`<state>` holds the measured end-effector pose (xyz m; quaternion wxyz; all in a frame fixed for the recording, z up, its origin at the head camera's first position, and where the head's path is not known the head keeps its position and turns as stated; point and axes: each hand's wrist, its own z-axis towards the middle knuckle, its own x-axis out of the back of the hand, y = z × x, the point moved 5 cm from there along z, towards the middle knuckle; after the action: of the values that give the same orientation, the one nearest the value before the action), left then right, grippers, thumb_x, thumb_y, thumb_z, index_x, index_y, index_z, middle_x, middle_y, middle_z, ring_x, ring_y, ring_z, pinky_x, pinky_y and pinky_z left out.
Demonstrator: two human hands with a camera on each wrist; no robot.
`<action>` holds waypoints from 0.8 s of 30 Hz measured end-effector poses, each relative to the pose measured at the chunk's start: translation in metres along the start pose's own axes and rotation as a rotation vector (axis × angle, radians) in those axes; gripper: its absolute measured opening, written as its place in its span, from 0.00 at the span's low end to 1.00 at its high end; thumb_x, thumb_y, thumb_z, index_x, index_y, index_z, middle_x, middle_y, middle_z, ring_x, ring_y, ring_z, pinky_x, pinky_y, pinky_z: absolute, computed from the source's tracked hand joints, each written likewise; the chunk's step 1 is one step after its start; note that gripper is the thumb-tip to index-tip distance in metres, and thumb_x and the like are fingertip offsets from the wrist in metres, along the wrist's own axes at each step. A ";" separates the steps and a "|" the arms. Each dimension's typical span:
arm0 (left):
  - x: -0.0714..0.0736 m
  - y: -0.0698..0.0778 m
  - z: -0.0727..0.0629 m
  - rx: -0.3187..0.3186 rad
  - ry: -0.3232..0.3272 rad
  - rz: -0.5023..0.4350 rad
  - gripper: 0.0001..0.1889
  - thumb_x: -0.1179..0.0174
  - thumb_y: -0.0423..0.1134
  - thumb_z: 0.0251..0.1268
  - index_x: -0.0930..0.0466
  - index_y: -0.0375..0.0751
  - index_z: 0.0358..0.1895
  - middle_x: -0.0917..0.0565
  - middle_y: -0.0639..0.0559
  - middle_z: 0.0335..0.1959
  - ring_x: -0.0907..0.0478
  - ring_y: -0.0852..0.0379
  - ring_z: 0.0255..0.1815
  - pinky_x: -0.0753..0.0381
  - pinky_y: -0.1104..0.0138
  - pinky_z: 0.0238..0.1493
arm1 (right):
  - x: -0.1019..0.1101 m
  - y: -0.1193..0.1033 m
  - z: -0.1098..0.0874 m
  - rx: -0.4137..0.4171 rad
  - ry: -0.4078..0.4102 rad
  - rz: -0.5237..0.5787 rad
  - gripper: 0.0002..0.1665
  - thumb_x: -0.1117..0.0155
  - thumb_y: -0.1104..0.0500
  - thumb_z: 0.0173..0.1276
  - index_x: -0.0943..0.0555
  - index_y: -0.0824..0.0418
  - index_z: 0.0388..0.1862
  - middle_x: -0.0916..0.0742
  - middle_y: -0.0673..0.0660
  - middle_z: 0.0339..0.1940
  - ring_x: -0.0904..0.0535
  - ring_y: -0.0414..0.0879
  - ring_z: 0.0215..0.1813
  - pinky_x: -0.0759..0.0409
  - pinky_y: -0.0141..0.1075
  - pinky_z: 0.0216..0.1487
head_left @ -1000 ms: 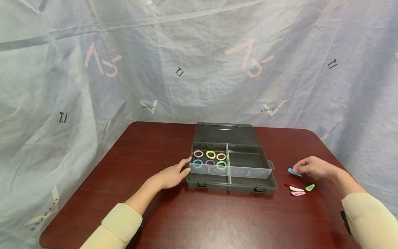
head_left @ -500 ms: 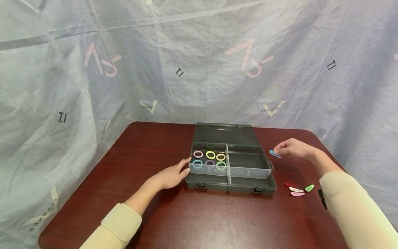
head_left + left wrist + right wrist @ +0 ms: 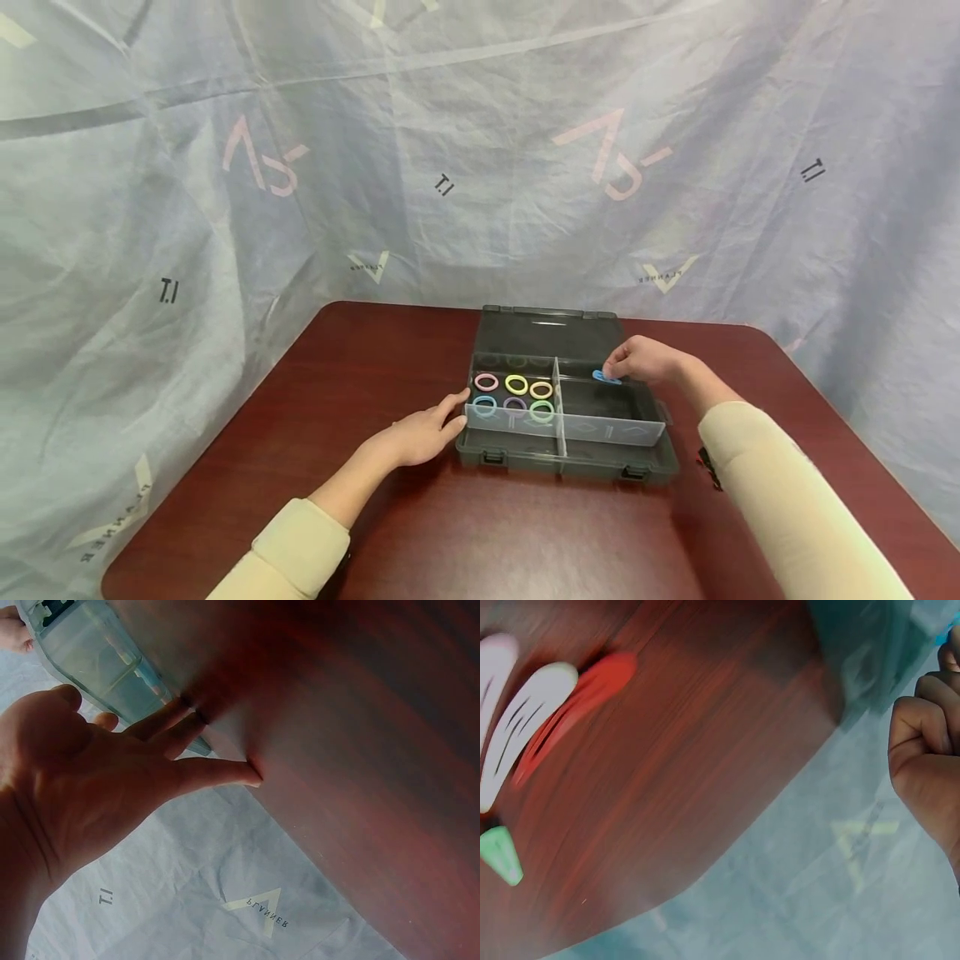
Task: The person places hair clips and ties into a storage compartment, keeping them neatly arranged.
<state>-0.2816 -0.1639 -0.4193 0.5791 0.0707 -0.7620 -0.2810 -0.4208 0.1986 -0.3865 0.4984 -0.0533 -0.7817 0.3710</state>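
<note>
Right hand (image 3: 643, 360): My fingertips pinch a blue snap hair clip (image 3: 597, 376).
Blue snap hair clip: held at the back of the right compartment (image 3: 600, 406) of my grey organizer box (image 3: 528, 469); whether it touches bottom, I can't tell.
Left hand (image 3: 422, 434): mine, fingers extended at the box's left side.
Left compartment (image 3: 495, 425): Six hair ties (image 3: 517, 394) lie in two rows.
Tabletop (image 3: 562, 550): white clip (image 3: 529, 724), red clip (image 3: 577, 709), pink clip (image 3: 490, 675), green clip (image 3: 501, 855).

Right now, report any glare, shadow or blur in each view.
Head: soft glare on the table, a white glint on the open lid; left wrist: dim, dark shadows by the left hand; right wrist: box hazy and blurred.
</note>
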 end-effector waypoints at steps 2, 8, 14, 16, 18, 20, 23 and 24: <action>0.000 0.002 0.001 -0.006 0.006 0.006 0.31 0.59 0.54 0.84 0.51 0.57 0.83 0.35 0.42 0.76 0.32 0.42 0.72 0.36 0.41 0.69 | -0.006 -0.006 0.007 0.001 0.003 -0.011 0.16 0.37 0.56 0.76 0.12 0.68 0.39 0.29 0.47 0.19 0.46 0.41 0.20 0.38 0.37 0.27; -0.001 0.004 0.003 -0.009 0.004 0.017 0.31 0.59 0.54 0.84 0.52 0.56 0.83 0.36 0.42 0.77 0.32 0.40 0.72 0.38 0.39 0.69 | -0.022 -0.019 0.023 0.010 0.018 -0.035 0.11 0.35 0.59 0.73 0.11 0.65 0.36 0.16 0.52 0.38 0.35 0.44 0.30 0.33 0.40 0.36; -0.002 0.004 0.003 0.006 0.002 0.013 0.31 0.59 0.55 0.83 0.53 0.60 0.83 0.37 0.44 0.77 0.33 0.40 0.73 0.43 0.32 0.67 | -0.032 -0.020 0.030 -0.001 0.022 -0.039 0.08 0.34 0.62 0.71 0.11 0.64 0.36 0.18 0.51 0.29 0.39 0.43 0.25 0.35 0.39 0.31; 0.000 0.004 0.003 0.007 0.007 0.011 0.31 0.59 0.55 0.83 0.52 0.60 0.83 0.36 0.44 0.77 0.33 0.40 0.73 0.42 0.32 0.67 | -0.033 -0.020 0.031 0.000 0.030 -0.040 0.07 0.33 0.62 0.70 0.11 0.65 0.36 0.19 0.51 0.27 0.38 0.43 0.25 0.34 0.38 0.31; 0.001 0.004 0.002 0.007 0.010 0.012 0.31 0.59 0.55 0.83 0.52 0.60 0.83 0.36 0.44 0.77 0.33 0.40 0.73 0.42 0.31 0.66 | -0.035 -0.019 0.033 -0.006 0.035 -0.039 0.07 0.32 0.62 0.70 0.11 0.64 0.35 0.18 0.51 0.26 0.39 0.42 0.23 0.35 0.38 0.30; 0.001 0.004 0.002 0.007 0.011 0.014 0.30 0.58 0.54 0.83 0.52 0.60 0.83 0.36 0.44 0.77 0.33 0.40 0.73 0.42 0.31 0.66 | -0.038 -0.019 0.034 -0.002 0.032 -0.043 0.07 0.32 0.62 0.70 0.11 0.64 0.35 0.17 0.52 0.26 0.40 0.42 0.22 0.35 0.37 0.28; 0.001 0.004 0.002 0.008 0.010 0.019 0.30 0.59 0.54 0.84 0.52 0.60 0.83 0.36 0.44 0.77 0.33 0.40 0.73 0.43 0.29 0.65 | -0.043 -0.020 0.036 0.010 0.031 -0.047 0.07 0.33 0.62 0.70 0.11 0.64 0.35 0.16 0.52 0.27 0.38 0.41 0.22 0.34 0.38 0.29; 0.001 0.004 0.002 0.007 0.010 0.019 0.31 0.59 0.55 0.83 0.52 0.60 0.83 0.36 0.44 0.77 0.33 0.40 0.73 0.44 0.29 0.65 | -0.044 -0.020 0.036 0.016 0.035 -0.051 0.07 0.33 0.62 0.71 0.11 0.64 0.35 0.16 0.52 0.27 0.37 0.42 0.24 0.33 0.38 0.31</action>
<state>-0.2832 -0.1605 -0.4169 0.5851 0.0670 -0.7609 -0.2725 -0.4226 0.1456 -0.4143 0.5216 -0.0359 -0.7710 0.3637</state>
